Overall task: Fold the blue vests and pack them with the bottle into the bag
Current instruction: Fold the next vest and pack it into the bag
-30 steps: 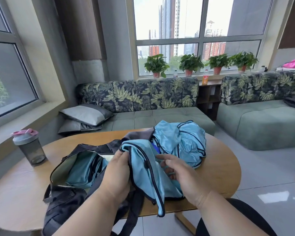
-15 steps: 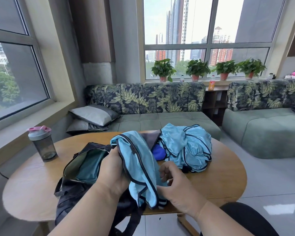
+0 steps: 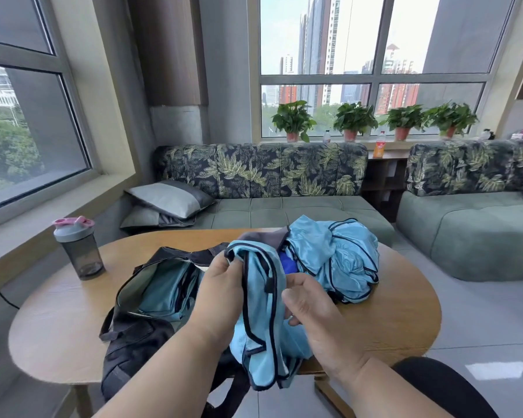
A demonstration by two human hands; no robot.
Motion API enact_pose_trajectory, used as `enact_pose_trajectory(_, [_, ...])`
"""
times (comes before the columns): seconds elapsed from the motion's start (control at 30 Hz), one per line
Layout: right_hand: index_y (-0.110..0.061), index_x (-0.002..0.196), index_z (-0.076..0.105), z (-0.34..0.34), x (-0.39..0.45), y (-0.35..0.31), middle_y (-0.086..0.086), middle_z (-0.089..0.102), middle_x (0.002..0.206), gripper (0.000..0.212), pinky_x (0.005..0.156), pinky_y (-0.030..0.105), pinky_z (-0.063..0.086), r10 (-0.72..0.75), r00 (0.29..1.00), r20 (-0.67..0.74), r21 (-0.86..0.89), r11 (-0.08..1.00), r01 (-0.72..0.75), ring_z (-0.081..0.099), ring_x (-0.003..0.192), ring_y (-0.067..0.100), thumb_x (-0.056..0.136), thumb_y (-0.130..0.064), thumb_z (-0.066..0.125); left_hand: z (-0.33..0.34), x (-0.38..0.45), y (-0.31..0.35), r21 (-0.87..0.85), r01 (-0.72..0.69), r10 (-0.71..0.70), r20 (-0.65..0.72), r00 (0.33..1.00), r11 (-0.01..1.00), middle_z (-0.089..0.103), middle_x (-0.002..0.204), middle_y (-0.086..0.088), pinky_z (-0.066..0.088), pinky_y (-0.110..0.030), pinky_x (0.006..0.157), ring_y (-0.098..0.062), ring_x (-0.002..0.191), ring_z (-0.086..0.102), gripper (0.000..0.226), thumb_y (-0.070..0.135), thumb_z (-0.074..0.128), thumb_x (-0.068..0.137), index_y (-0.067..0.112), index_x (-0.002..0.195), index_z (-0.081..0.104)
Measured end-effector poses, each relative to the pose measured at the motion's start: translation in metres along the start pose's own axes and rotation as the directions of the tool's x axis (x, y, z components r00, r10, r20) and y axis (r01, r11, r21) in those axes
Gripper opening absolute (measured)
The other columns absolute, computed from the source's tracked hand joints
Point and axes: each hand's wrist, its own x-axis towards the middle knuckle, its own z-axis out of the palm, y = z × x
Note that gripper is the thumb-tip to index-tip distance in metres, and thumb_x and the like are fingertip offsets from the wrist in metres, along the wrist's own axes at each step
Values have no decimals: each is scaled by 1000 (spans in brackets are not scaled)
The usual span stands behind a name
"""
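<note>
Since half a second ago, your right hand [image 3: 310, 309] has shifted up along the vest [image 3: 261, 315], and the garment hangs lower past the table [image 3: 58, 336] edge. Far left on the table stands the bottle [image 3: 78, 248], upright, pink lid on, well apart from the rest. Next, the bag [image 3: 133, 336] lies open with one blue vest already inside. Your left hand [image 3: 221, 294] pinches the held vest at its upper edge; your right hand grips its side, fingers curled into the fabric. Behind them, a crumpled vest pile [image 3: 338, 260] rests on the table.
</note>
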Motion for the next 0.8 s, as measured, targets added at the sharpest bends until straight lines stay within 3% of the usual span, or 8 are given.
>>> enact_pose_trajectory(0.07, [-33, 112, 71, 5, 3, -2, -2, 78, 109, 37, 99, 42, 57, -28, 1000, 1, -68, 997, 28, 73, 104, 18, 82, -52, 77, 5, -2, -1, 109, -41, 38, 32, 999, 993, 80, 100, -14, 60, -51, 87, -25, 87, 74, 26, 15, 49, 107, 18, 102, 74])
enact_pose_trajectory(0.13, [-34, 108, 73, 7, 7, -3, -4, 79, 106, 20, 99, 52, 57, -54, 993, -101, -161, 986, 37, 74, 102, 18, 89, -39, 75, 7, -4, -2, 168, -75, 65, 64, 996, 983, 80, 97, -10, 61, -44, 82, -21, 86, 75, 24, 16, 52, 108, 17, 100, 74])
enact_pose_trajectory(0.23, [-26, 107, 75, -3, 9, -4, 4, 79, 108, 10, 101, 60, 55, -24, 979, -200, 16, 999, 28, 74, 105, 28, 100, -22, 67, 1, -1, -4, 258, -131, 105, 113, 988, 957, 79, 96, -7, 60, -45, 84, -21, 88, 74, 19, 27, 60, 107, 20, 95, 74])
enact_pose_trajectory(0.37, [-21, 97, 71, -25, 15, -12, 12, 78, 101, 11, 92, 50, 56, 28, 931, -363, 186, 982, 43, 73, 99, 32, 102, -20, 62, -16, 6, -14, 403, -140, 91, 137, 986, 904, 74, 83, 2, 57, -46, 80, -15, 77, 65, 18, 35, 64, 104, 26, 90, 70])
enact_pose_trajectory(0.47, [-18, 101, 71, -39, 21, -17, 18, 76, 105, 9, 90, 51, 56, 60, 892, -447, 247, 967, 58, 72, 95, 33, 102, -21, 62, -23, 7, -17, 480, -144, 16, 261, 965, 865, 70, 79, 5, 50, -34, 67, -12, 71, 60, 19, 43, 77, 95, 26, 91, 69])
enact_pose_trajectory(0.57, [-16, 103, 71, -50, 22, -20, 21, 76, 105, 11, 87, 50, 57, 97, 863, -496, 316, 946, 75, 73, 92, 35, 104, -19, 60, -31, 10, -18, 490, -88, -121, 380, 917, 867, 75, 87, 3, 55, -29, 70, -14, 77, 69, 32, 32, 91, 83, 18, 101, 69])
enact_pose_trajectory(0.7, [-30, 102, 73, -63, 25, -8, 11, 78, 103, 13, 92, 58, 60, 135, 850, -509, 169, 984, -55, 75, 98, 36, 92, -25, 66, -33, 13, -14, 475, -61, -134, 367, 920, 878, 80, 99, -7, 60, -33, 78, -22, 87, 75, 18, 16, 80, 93, 12, 108, 72])
enact_pose_trajectory(0.8, [-37, 108, 65, -59, 24, -3, 0, 70, 117, 27, 98, 45, 55, 109, 863, -494, -55, 986, -157, 67, 108, 18, 89, -18, 66, -28, 14, -12, 277, 65, -162, 346, 924, 959, 78, 108, -19, 60, -41, 83, -36, 95, 75, 18, 18, 66, 103, 3, 112, 73])
